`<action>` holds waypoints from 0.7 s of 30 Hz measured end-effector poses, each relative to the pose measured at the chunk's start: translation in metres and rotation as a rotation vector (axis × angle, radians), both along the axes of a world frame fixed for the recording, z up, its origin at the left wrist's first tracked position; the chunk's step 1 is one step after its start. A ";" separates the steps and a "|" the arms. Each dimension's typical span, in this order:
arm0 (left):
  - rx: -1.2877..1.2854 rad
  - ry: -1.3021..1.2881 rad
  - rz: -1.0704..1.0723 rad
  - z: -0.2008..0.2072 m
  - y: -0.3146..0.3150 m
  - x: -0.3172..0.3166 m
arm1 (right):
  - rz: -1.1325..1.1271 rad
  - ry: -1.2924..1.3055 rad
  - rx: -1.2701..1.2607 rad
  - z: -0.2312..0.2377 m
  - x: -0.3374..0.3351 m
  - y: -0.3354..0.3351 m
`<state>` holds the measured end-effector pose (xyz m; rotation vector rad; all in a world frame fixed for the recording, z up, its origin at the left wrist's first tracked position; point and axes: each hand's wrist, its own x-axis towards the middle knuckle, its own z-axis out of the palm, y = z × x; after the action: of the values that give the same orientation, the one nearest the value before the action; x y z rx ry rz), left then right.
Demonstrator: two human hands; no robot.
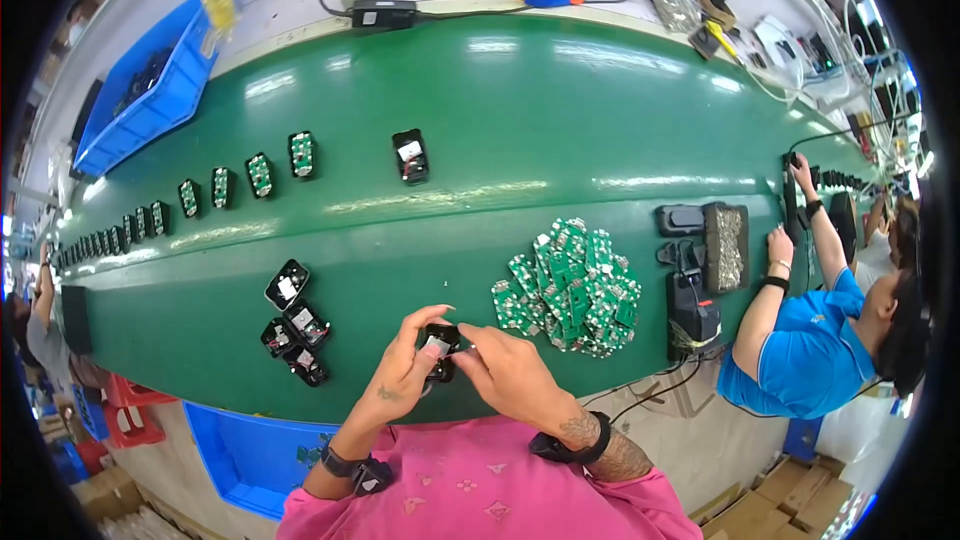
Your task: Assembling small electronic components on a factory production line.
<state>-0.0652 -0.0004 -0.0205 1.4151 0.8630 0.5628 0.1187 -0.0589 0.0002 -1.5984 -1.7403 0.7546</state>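
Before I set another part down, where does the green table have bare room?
Widest: beyond the board pile, right of the lone black housing. Smaller: between that pile and the housing cluster, beyond the left hand. Crowded: right of the pile, around the grey block.

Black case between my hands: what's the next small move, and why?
Perhaps use your right hand to settle the pale piece inside the black case while your left hand steadies it: both hands are at the case, the piece shows in its opening, and I can't tell whether it's fully seated.
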 end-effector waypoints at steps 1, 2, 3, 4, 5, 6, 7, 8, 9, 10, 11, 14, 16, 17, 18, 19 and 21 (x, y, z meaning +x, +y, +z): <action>0.033 0.005 -0.007 0.001 0.000 0.006 | -0.029 0.064 0.096 -0.004 0.003 -0.004; 0.147 0.065 -0.020 0.005 0.002 0.013 | -0.041 0.111 0.093 0.001 0.009 -0.004; 0.149 0.068 -0.022 0.007 0.004 0.017 | -0.043 0.113 0.095 0.003 0.013 -0.005; 0.190 0.094 -0.082 0.008 0.007 0.020 | -0.037 0.149 0.113 0.004 0.015 -0.005; 0.230 0.122 -0.141 0.010 0.008 0.021 | -0.029 0.188 0.132 0.006 0.016 -0.005; 0.232 0.127 -0.137 0.010 0.007 0.021 | -0.025 0.193 0.134 0.009 0.017 -0.005; 0.177 0.106 -0.179 0.011 0.007 0.021 | -0.073 0.284 0.023 0.013 0.018 -0.004; 0.121 0.082 -0.221 0.011 0.006 0.020 | -0.120 0.372 -0.089 0.015 0.019 -0.002; 0.124 0.083 -0.215 0.010 0.007 0.020 | -0.114 0.373 -0.088 0.015 0.020 0.001; 0.133 0.103 -0.199 0.008 0.008 0.020 | -0.109 0.287 -0.069 0.015 0.022 0.005; 0.140 0.126 -0.178 0.005 0.007 0.019 | -0.099 0.203 -0.051 0.014 0.024 0.009; 0.120 0.108 -0.060 0.001 0.006 0.018 | -0.290 -0.379 0.081 0.003 0.044 0.030; 0.105 0.098 -0.029 -0.001 0.006 0.019 | -0.336 -0.488 0.054 -0.003 0.054 0.040; 0.091 0.094 -0.010 -0.003 0.006 0.020 | -0.313 -0.500 0.080 -0.013 0.059 0.046; 0.076 0.090 0.008 -0.005 0.006 0.023 | -0.289 -0.511 0.107 -0.019 0.063 0.049; 0.075 0.087 0.017 -0.007 0.006 0.025 | -0.280 -0.514 0.109 -0.023 0.065 0.050; 0.100 0.053 0.058 -0.010 0.005 0.029 | -0.268 -0.443 0.159 -0.024 0.064 0.051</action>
<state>-0.0361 0.0049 -0.0309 1.5048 0.9320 0.6221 0.1823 -0.0082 -0.0240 -1.9371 -1.7726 0.1325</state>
